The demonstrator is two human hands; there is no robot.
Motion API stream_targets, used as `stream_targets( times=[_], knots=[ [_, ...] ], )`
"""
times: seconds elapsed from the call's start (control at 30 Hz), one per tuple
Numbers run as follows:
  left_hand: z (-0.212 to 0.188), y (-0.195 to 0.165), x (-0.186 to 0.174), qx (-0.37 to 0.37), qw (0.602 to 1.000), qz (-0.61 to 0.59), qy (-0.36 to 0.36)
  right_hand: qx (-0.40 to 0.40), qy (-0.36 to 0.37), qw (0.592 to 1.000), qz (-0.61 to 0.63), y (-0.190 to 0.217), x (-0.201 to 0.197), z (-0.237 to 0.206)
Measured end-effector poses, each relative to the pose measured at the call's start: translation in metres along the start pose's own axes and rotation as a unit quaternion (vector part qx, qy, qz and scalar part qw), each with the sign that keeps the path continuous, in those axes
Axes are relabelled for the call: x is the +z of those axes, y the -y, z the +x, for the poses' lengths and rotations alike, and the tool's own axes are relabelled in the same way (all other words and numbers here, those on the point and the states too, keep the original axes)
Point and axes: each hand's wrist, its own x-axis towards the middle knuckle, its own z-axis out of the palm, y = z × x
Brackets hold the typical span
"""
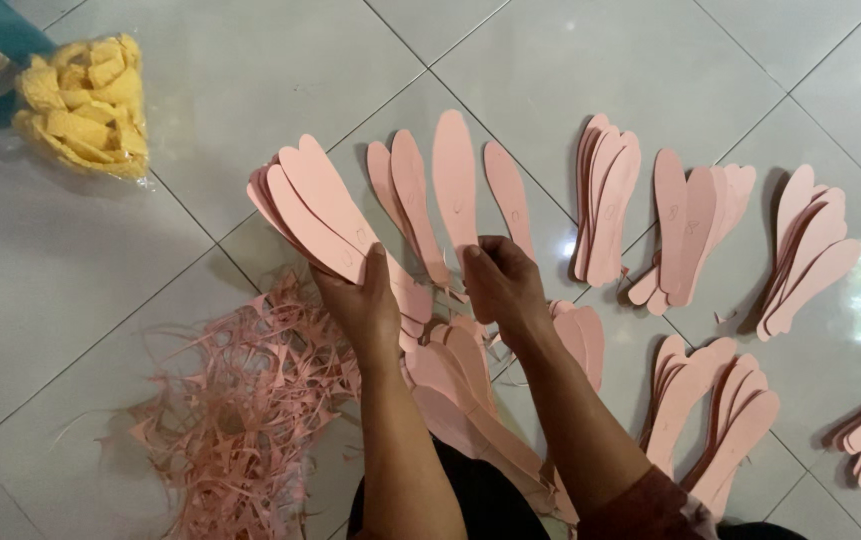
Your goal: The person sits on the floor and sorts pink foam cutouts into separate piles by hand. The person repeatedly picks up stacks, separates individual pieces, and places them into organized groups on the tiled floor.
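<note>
left hand [365, 305] grasps a fan of pink insoles [325, 210]; right hand [500, 285] pinches one insole [455, 185] just beside it, scraps [235, 420] lying near left on the floor [60, 270].

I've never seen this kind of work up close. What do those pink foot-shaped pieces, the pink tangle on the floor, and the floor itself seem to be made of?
Pink insoles: thin, matte sheet, perhaps foam or fibreboard; they fan out flat in the left hand. Pink scraps: seemingly the same sheet, cut into curling strips. Floor: glossy glazed tile, judging by its reflections and grout lines.
</note>
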Motion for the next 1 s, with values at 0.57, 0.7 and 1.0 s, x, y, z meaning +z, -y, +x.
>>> stream_targets(
  times=[0.57, 0.7, 1.0],
  knots=[
    [-0.027, 0.007, 0.035, -0.172, 0.915, -0.196, 0.307, -0.131, -0.023, 0.984, 0.122, -0.003, -0.020, -0.024],
    [-0.027, -0.001, 0.038, -0.154, 0.920, -0.193, 0.303, -0.130, -0.039, 0.984, 0.113, -0.006, -0.036, -0.024],
    [-0.020, 0.011, 0.035, -0.143, 0.941, -0.210, 0.221, -0.134, -0.110, 0.985, -0.022, -0.010, -0.061, 0.016]
  ],
)
